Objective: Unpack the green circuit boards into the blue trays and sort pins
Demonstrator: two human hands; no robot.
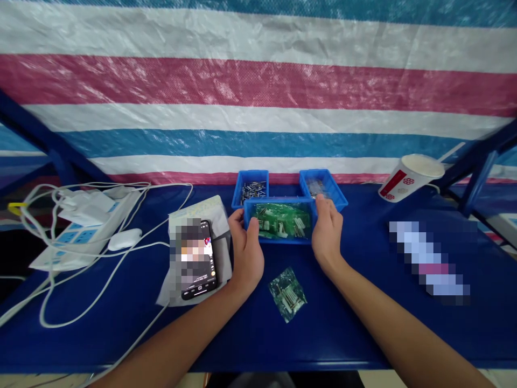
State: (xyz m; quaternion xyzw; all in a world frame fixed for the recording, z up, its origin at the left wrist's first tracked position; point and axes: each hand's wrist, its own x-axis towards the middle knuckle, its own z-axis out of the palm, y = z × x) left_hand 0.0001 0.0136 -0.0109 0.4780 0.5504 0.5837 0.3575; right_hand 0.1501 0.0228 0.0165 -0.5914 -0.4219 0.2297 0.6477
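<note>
Between my two hands is a blue plastic bin (278,240) holding green-tinted clear bags with small white and metal parts inside. My left hand (247,245) grips its left end, thumb over the near rim. At the right end my right hand (328,229) is closed on the bin, its fingertips partly hidden behind the wall. On the table just in front lies a small clear bag of hardware (288,295). Behind the held bin stand a blue bin of loose screws (253,191) on the left and another blue bin (330,188) with clear packets on the right.
A phone (205,258) rests on white paper to the left, by a white power strip (76,237), tangled white cables and an earbud case (125,239). At the right sits a paper cup with a straw (410,178). A striped tarp (258,81) hangs behind the blue table (347,328).
</note>
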